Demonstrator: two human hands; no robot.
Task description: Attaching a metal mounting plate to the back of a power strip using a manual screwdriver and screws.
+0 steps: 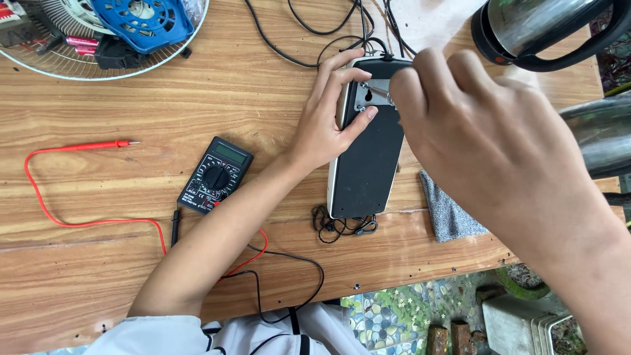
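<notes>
A long black appliance with a white edge [365, 164] lies flat on the wooden table [197, 98]. My left hand [328, 118] grips its upper left side, thumb resting by a small metal plate [368, 97] with screws. My right hand [473, 131] hovers over the top right of the appliance, fingers pinched on a thin tool whose metal tip [376, 85] touches the plate; the handle is hidden in the hand.
A black multimeter [215, 175] lies left of the appliance, with a red probe lead [79, 148] and a black one [175, 227]. A fan grille with blue part [141, 23] sits top left, a kettle [539, 29] top right, a grey cloth [448, 210] beside the appliance.
</notes>
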